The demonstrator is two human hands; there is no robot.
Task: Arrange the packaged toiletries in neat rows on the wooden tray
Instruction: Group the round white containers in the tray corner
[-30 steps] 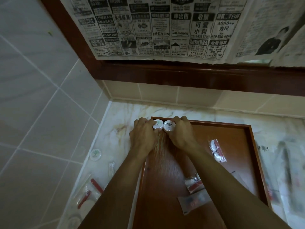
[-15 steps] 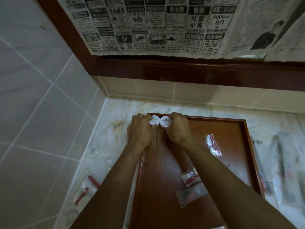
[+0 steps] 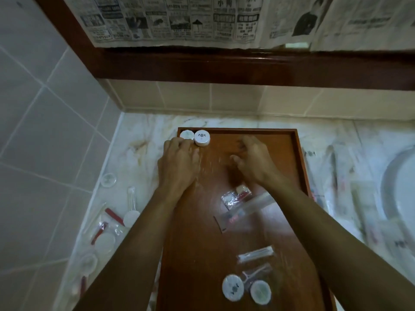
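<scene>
A long wooden tray (image 3: 294,140) lies on the marble counter. Two round white packaged soaps (image 3: 202,138) sit side by side in its far left corner. My left hand (image 3: 179,162) hovers just below them, fingertips near the left soap (image 3: 186,134), holding nothing. My right hand (image 3: 253,160) is blurred over the tray's middle, fingers loose and empty. Clear packets (image 3: 235,197) with red and white contents lie mid-tray beside a long sachet (image 3: 244,209). Near the front lie a thin packet (image 3: 256,253) and two more round soaps (image 3: 233,287).
Left of the tray, several loose packets, red-handled items (image 3: 114,216) and round soaps (image 3: 109,179) are scattered on the counter. More wrapped items (image 3: 359,198) lie on the right, beside a white basin (image 3: 402,198). Newspaper (image 3: 202,21) covers the mirror above a dark wooden frame.
Both hands have let go of the two round soaps and drawn back; the right hand has swung right over the tray. The camera has tilted down, showing more of the tray's front.
</scene>
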